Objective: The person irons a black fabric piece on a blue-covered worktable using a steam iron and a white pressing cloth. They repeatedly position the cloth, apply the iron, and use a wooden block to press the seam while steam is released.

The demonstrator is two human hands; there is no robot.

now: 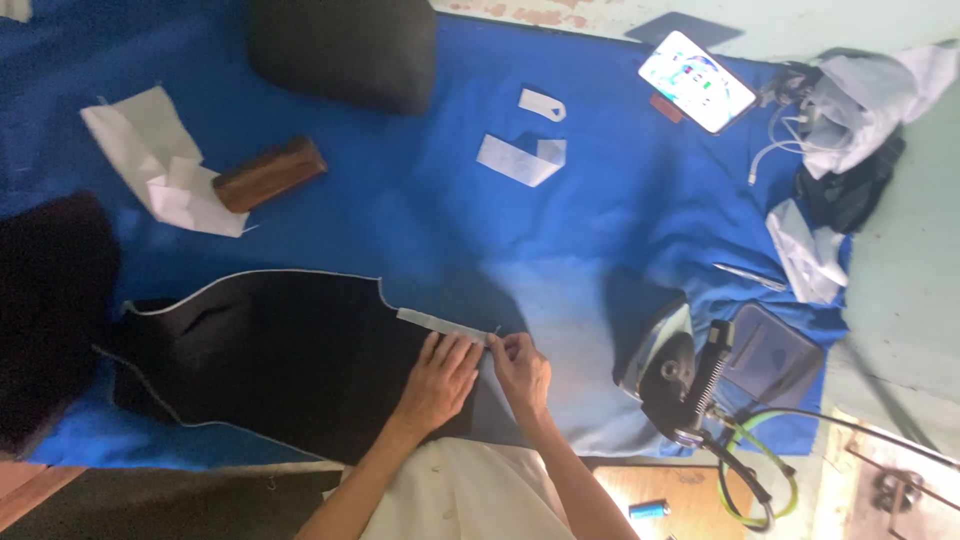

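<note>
Left hand [437, 383] flat, fingers spread on black fabric piece [270, 355], pressing it onto blue-covered worktop [400, 220]. Right hand [518, 367] pinches end of grey strip [440, 324]; strip's long axis runs left-right along fabric's top edge. Iron [662, 360] just right. Farther: wooden block [269, 174], white paper scraps [520, 160], phone [697, 80]. Pale green floor beyond.

Blue-covered table [420, 220], black fabric [270, 360], wooden block [268, 174], phone [697, 80], iron [665, 360]
</note>
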